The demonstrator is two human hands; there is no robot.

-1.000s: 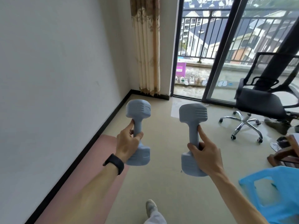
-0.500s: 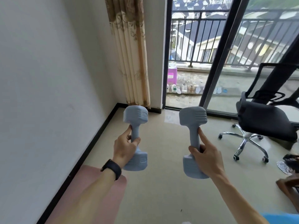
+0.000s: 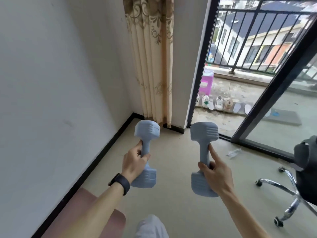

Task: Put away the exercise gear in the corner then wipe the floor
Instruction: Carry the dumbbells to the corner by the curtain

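I carry two grey-blue dumbbells above the beige floor, both held roughly upright. My left hand (image 3: 135, 162) grips the handle of the left dumbbell (image 3: 147, 133); a black watch sits on that wrist. My right hand (image 3: 216, 174) grips the handle of the right dumbbell (image 3: 204, 133), with the index finger stretched up along the handle. The room corner (image 3: 137, 115) lies just ahead, where the white wall meets the curtain.
A pink exercise mat (image 3: 82, 213) lies along the left wall behind my hands. A beige patterned curtain (image 3: 152, 66) hangs at the corner. The balcony door frame (image 3: 197, 79) stands open with shoes outside. A black office chair (image 3: 305, 170) on wheels stands at right. A small crumpled wrapper (image 3: 233, 152) lies near the door.
I have walked closer to the corner; the curtain and wall have grown larger, the mat and chair have slid back and down. Both hands keep the same hold on the dumbbells.
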